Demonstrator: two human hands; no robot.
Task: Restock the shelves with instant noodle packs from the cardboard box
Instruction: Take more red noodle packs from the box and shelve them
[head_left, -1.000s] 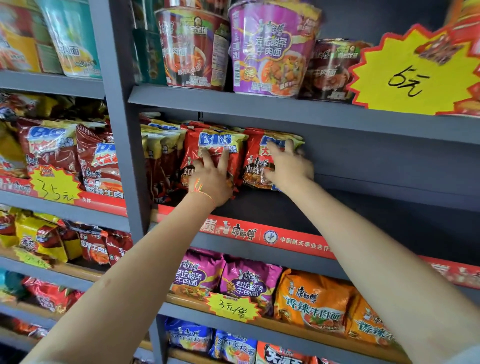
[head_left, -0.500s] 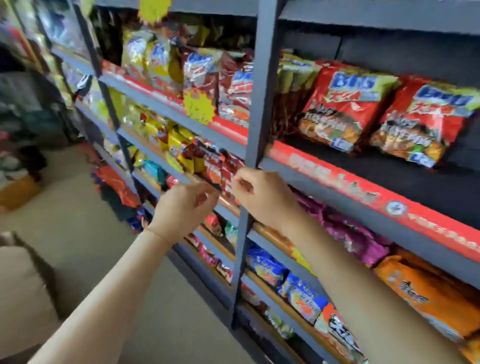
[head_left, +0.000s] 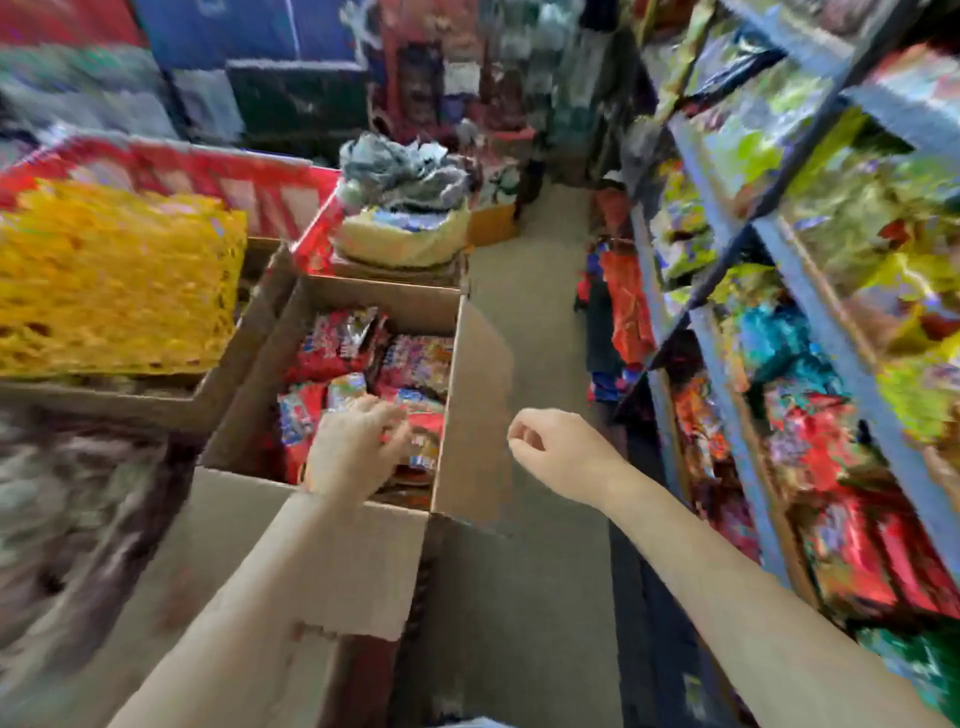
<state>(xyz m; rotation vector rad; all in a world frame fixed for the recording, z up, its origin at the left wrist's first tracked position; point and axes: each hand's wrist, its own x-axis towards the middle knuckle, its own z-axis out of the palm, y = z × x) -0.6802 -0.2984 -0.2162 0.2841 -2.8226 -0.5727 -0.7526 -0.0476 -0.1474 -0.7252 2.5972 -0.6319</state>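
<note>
The instant noodle packs (head_left: 363, 358) are seen lying loose inside the open cardboard box (head_left: 311, 551), which is set on the floor (head_left: 540, 322) in the aisle, to the left of the shelves (head_left: 810, 332). The wrappers are mostly red, with blue and white patches of print; the picture is smeared, so no brand or lettering can be read on them. About six or seven packs can be made out in the top layer, though an exact count cannot be given. The right flap of the box is stood upright beside the packs, and the near flap is folded out flat toward the camera.

The left hand (head_left: 358, 447) is lowered into the box, palm down, over the nearest packs. Its fingers are bent at the knuckles and laid on a red pack; whether that pack is gripped or only touched cannot be told. The right hand (head_left: 558, 454) is held in the air over the floor, just right of the upright flap, with its fingers loosely curled around nothing.

Two bare forearms are seen reaching in from the bottom edge.

On the right, the grey metal shelves are packed with bagged goods in green, yellow, teal and red; no label is legible there. To the left of the box, one yellow plastic crate (head_left: 104, 280) is seen, with one red crate (head_left: 208, 176) behind it. Beyond the box, a pale yellow bundle (head_left: 400, 234) topped with crumpled grey material is placed.
</note>
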